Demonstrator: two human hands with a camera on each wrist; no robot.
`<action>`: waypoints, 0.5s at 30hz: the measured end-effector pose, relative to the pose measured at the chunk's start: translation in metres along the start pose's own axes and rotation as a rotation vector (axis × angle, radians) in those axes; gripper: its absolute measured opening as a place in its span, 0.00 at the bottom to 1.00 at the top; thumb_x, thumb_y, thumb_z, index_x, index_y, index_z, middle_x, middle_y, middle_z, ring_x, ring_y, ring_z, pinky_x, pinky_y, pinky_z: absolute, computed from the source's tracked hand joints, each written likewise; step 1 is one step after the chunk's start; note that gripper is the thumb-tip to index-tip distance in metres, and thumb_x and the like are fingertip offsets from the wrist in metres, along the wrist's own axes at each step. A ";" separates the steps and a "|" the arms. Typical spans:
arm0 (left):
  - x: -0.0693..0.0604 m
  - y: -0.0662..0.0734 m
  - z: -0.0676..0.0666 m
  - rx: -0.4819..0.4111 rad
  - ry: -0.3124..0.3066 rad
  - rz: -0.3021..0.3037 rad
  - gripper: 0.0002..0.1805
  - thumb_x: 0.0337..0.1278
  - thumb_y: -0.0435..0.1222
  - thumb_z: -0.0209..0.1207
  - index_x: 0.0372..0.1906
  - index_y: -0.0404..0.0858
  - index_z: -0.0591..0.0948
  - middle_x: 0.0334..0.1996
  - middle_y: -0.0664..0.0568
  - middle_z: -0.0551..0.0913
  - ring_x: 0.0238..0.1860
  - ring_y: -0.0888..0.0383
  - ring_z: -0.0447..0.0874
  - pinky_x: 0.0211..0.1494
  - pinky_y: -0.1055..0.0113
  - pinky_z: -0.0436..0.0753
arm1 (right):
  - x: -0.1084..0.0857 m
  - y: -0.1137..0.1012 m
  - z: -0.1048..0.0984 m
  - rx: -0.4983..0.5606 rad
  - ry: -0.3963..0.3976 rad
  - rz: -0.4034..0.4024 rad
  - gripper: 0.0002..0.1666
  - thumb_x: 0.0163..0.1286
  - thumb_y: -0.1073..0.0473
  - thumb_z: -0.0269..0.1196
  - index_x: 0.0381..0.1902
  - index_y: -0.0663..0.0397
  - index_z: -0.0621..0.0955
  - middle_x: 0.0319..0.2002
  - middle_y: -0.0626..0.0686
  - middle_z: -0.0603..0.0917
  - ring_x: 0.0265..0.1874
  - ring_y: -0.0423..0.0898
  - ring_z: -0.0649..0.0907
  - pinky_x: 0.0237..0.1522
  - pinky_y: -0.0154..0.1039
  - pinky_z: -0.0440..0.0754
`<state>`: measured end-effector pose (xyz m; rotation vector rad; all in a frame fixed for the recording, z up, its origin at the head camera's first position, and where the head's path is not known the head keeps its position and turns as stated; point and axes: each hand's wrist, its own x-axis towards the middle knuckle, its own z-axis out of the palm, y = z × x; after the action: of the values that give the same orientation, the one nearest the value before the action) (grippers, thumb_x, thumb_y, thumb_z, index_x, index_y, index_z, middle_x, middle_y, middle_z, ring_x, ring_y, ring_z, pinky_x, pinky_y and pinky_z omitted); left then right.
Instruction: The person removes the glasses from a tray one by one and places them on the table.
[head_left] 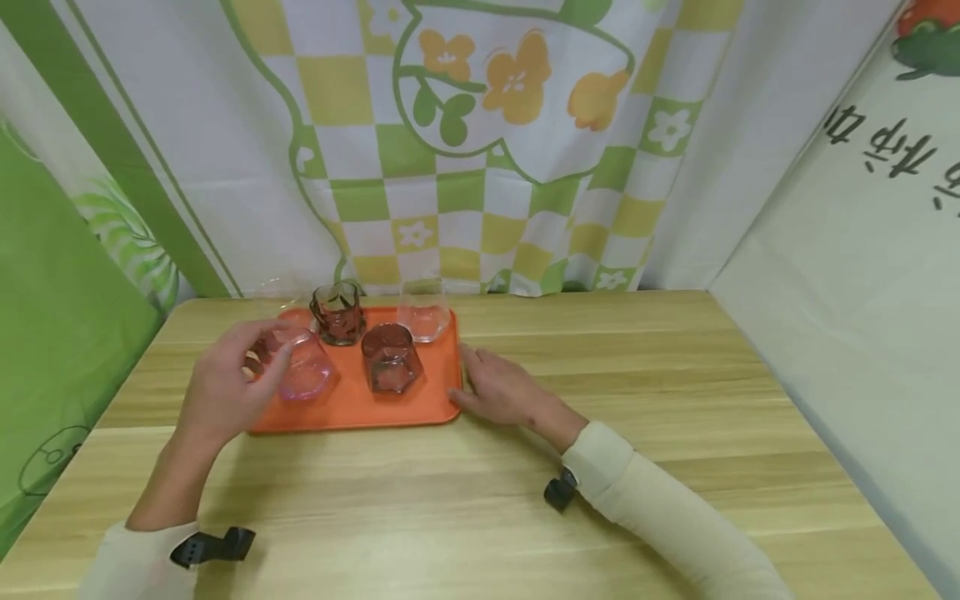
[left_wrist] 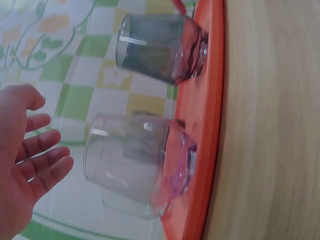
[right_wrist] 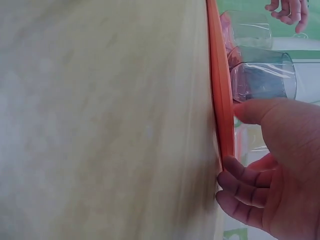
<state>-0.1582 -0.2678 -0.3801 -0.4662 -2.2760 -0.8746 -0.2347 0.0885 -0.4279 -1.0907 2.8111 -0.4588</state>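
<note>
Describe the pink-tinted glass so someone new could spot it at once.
On the wooden table lies an orange tray of glasses. In the head view, the one wanted, a see-through glass, stands at the tray's front left, by the person's left hand. Its angular base glints pinkish-violet, unlike the dark smoky glass to its right.

tray (head_left: 360, 412) on table (head_left: 375, 508) | glasses (head_left: 392, 362) on tray | curtain (head_left: 517, 225) behind | left hand (head_left: 232, 371) left, right hand (head_left: 502, 387) right
</note>
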 end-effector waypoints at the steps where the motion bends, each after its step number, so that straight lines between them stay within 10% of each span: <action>1: 0.000 -0.002 -0.001 -0.009 0.017 -0.033 0.13 0.59 0.24 0.64 0.49 0.29 0.84 0.31 0.51 0.79 0.31 0.66 0.75 0.33 0.82 0.74 | 0.001 0.000 0.000 0.007 -0.006 0.007 0.44 0.77 0.44 0.61 0.78 0.63 0.59 0.56 0.62 0.80 0.56 0.55 0.81 0.57 0.50 0.79; 8: -0.006 -0.026 -0.012 0.078 0.022 -0.253 0.11 0.67 0.28 0.56 0.48 0.31 0.85 0.32 0.47 0.80 0.30 0.69 0.74 0.32 0.79 0.72 | 0.006 -0.003 0.002 0.037 -0.026 0.030 0.43 0.77 0.50 0.61 0.77 0.68 0.58 0.61 0.63 0.80 0.57 0.54 0.82 0.57 0.48 0.79; 15: -0.016 -0.067 -0.022 0.203 -0.387 -0.396 0.18 0.71 0.33 0.54 0.56 0.23 0.78 0.37 0.36 0.82 0.29 0.49 0.80 0.29 0.58 0.74 | 0.012 -0.009 0.004 0.015 -0.048 0.069 0.39 0.76 0.52 0.60 0.73 0.71 0.62 0.39 0.58 0.85 0.39 0.51 0.86 0.41 0.49 0.83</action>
<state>-0.1714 -0.3326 -0.4095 -0.0944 -2.8429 -0.7744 -0.2369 0.0737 -0.4287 -0.9852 2.7882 -0.4400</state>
